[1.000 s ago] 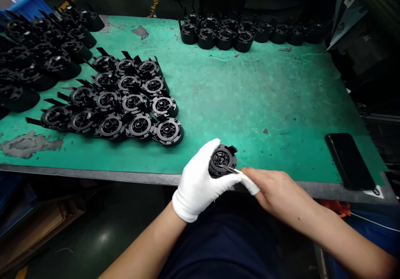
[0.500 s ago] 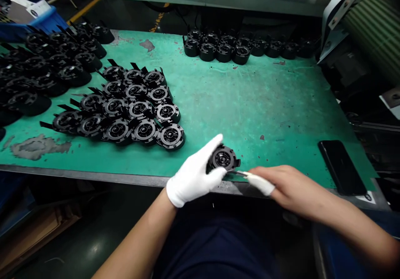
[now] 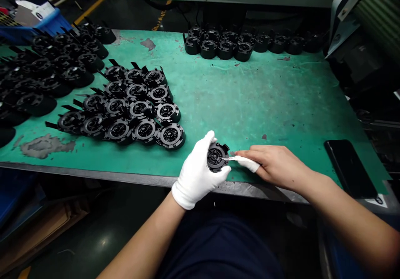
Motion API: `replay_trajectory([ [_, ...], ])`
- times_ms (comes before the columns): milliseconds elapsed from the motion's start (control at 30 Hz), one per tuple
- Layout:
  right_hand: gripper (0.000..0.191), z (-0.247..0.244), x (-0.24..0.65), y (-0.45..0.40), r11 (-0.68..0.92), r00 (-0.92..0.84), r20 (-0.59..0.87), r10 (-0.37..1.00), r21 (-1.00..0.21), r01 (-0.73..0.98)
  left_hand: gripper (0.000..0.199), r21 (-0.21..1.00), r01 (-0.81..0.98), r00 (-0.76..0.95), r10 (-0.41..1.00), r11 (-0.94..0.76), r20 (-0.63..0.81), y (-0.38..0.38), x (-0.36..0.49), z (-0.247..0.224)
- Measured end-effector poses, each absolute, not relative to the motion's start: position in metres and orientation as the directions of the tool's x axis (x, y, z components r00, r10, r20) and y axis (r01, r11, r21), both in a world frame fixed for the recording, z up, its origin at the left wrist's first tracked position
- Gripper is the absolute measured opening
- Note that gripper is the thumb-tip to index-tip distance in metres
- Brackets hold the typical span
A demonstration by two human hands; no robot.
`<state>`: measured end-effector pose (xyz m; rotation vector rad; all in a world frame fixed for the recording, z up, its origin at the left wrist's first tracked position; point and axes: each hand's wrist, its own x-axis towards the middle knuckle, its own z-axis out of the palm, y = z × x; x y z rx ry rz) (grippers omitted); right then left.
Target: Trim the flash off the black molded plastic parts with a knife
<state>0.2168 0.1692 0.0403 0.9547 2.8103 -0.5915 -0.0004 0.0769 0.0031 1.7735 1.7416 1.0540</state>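
My left hand [image 3: 200, 170], in a white glove, is wrapped round a round black plastic part [image 3: 215, 156] near the front edge of the bench. The part's ringed face is turned up toward me. My right hand [image 3: 268, 160], bare apart from a white cover on the thumb, grips a knife [image 3: 229, 158] with a thin pointed blade. The blade's tip lies over the inner face of the part; whether it touches cannot be made out. Fingers hide most of the knife's handle.
Several similar black parts [image 3: 140, 110] stand in rows at the left on the green bench top [image 3: 243, 99]. More black parts [image 3: 225, 49] line the back edge. A black phone [image 3: 350, 168] lies at the right. A blue bin [image 3: 59, 20] is at the far left.
My right hand has moved left and up, bringing the blade from the part's lower edge onto its face. The part has turned in my left hand, its tab now pointing upper right.
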Motion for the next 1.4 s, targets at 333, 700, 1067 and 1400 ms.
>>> replay_trajectory([
  [333,0.04,0.039,0.212,0.157,0.697,-0.721,-0.213,0.66,-0.186,0.693,0.083,0.715,0.696,-0.14,0.962,-0.074,0.236,0.075,0.006,-0.001],
  [700,0.04,0.036,0.205,0.142,0.647,-0.675,-0.181,0.715,-0.193,0.738,0.077,0.697,0.716,-0.271,0.906,-0.036,0.326,0.073,0.024,-0.011],
  [1067,0.04,0.032,0.199,0.14,0.578,-0.594,-0.117,0.796,-0.147,0.803,0.074,0.684,0.73,-0.322,0.878,-0.008,0.354,0.071,0.032,-0.009],
  [1400,0.027,0.039,0.226,0.131,0.562,-0.694,-0.279,0.664,-0.426,0.709,0.084,0.752,0.629,0.08,0.978,-0.2,0.193,0.078,-0.017,0.005],
])
